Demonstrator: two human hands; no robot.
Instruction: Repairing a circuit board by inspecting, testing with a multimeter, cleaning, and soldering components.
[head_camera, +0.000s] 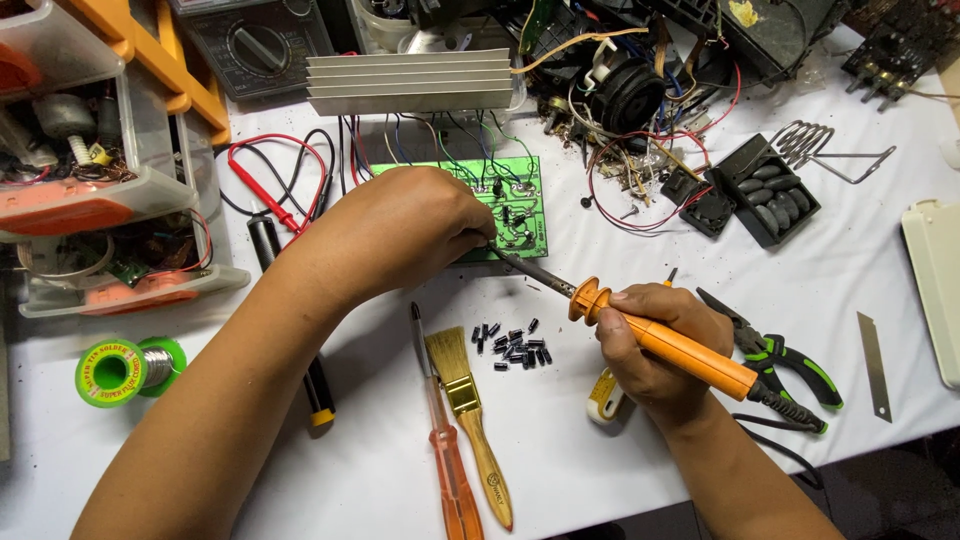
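Green circuit board (505, 205) lay mid-bench under the left hand (400, 225), perhaps pinching solder; the right hand (655, 350) gripped an orange soldering iron (665, 340); green-labelled solder spool (125, 370) near the left edge.

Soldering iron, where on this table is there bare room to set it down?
Bare cloth lies between the pliers and the black tray, and between the solder spool and the left forearm. Crowded: the wires behind the green board, and around the brush.

Bright, even overhead light; soft short shadows under tools on white table (600, 480). Sharp centre, slight wide-angle bending at frame edges, dim lower right corner.
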